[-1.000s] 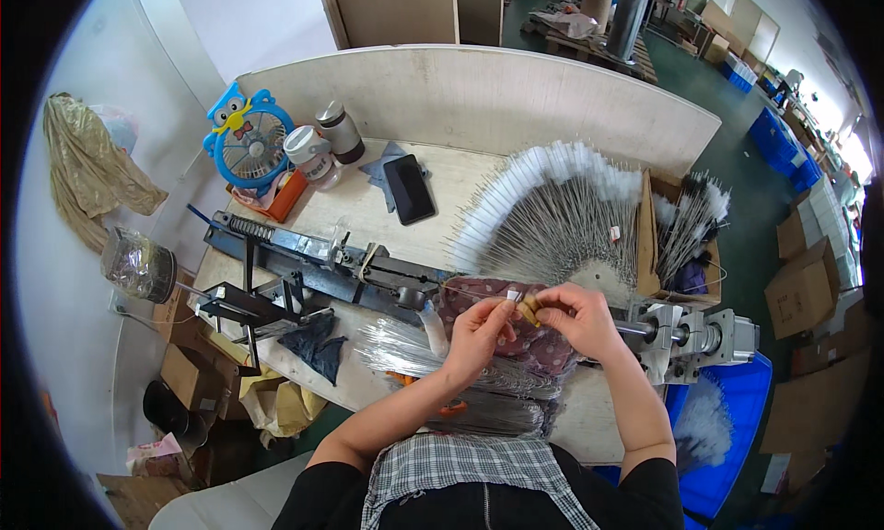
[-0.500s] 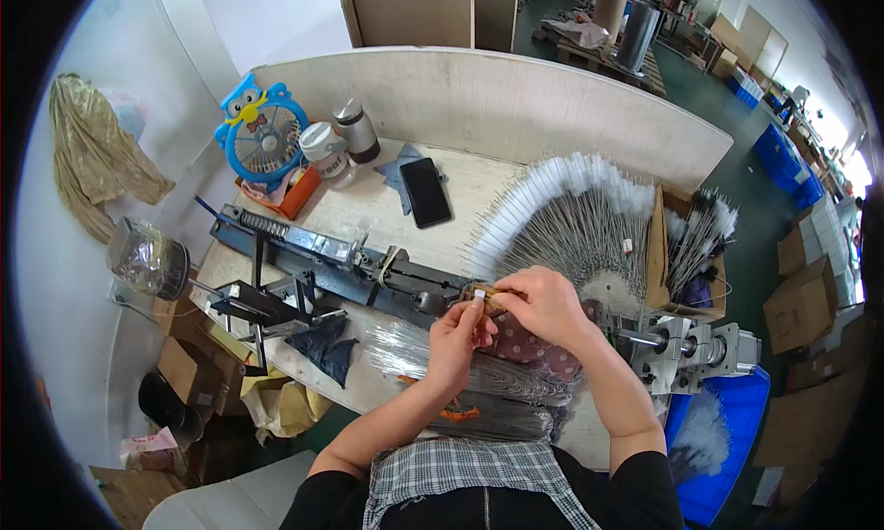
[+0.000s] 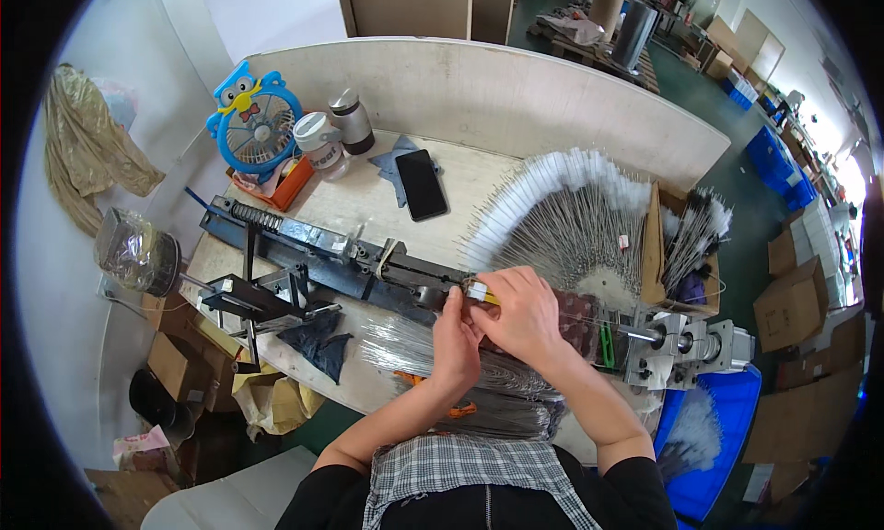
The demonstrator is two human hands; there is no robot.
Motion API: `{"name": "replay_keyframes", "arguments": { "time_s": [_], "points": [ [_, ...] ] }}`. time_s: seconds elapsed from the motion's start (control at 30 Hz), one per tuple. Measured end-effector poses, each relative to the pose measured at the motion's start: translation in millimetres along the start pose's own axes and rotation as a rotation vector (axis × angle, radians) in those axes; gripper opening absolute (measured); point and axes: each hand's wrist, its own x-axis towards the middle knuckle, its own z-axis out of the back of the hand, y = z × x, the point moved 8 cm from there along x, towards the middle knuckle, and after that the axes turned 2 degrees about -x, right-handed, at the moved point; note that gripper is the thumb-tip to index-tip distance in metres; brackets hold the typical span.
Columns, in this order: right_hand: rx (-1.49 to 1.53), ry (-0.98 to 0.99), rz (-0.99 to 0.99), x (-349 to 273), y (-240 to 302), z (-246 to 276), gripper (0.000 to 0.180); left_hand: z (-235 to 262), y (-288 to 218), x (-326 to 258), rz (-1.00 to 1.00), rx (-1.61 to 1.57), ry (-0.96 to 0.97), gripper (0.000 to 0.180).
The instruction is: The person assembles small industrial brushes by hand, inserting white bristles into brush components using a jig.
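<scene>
The counter [image 3: 368,208], pale wood with a curved back wall, fills the middle of the frame. Across it, from centre left to lower right, runs a long dark blue metal machine [image 3: 313,254], ending in a grey motor block [image 3: 686,346] at right.

Upper right of centre, a large fan of thin metal rods with white tips [image 3: 562,217] lies spread on the counter. Just right of it stands a cardboard box [image 3: 656,244] holding more white-tipped rods. A loose bundle of bare wires [image 3: 405,346] lies at the counter's near edge, below the machine.

Upper left: a blue owl-shaped desk fan [image 3: 250,120], a white jar [image 3: 319,143] and a dark bottle [image 3: 352,122] stand close together. A black phone [image 3: 421,184] lies flat just right of them.

Both hands meet at frame centre, over the machine. The left hand [image 3: 458,332] and right hand [image 3: 520,314] touch each other, fingers pinched together on a small white and yellow piece [image 3: 481,293] held just above the machine's bar. Its exact kind cannot be told.
</scene>
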Motion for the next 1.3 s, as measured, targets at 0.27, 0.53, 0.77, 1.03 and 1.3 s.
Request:
{"name": "replay_keyframes", "arguments": {
  "time_s": [0.27,0.53,0.77,1.03,1.3],
  "points": [
    [-0.047,-0.095,0.133,-10,-7,14,0.027,5,4,2,-0.046,-0.019,0.03,0.012],
    [-0.032,-0.04,0.198,-13,-11,16,0.023,-4,-5,-4,-0.056,0.01,-0.039,0.007],
    [-0.031,-0.06,0.196,-17,-13,24,0.027,-4,-2,-3,-0.082,0.028,-0.007,0.004],
    [0.011,-0.091,0.102,-17,-9,15,0.03,-7,-3,-5,-0.072,-0.087,-0.016,0.007],
    [0.022,-0.051,0.121,-11,-2,9,0.024,14,9,-1,-0.015,-0.206,-0.024,0.021]
  ]
}}
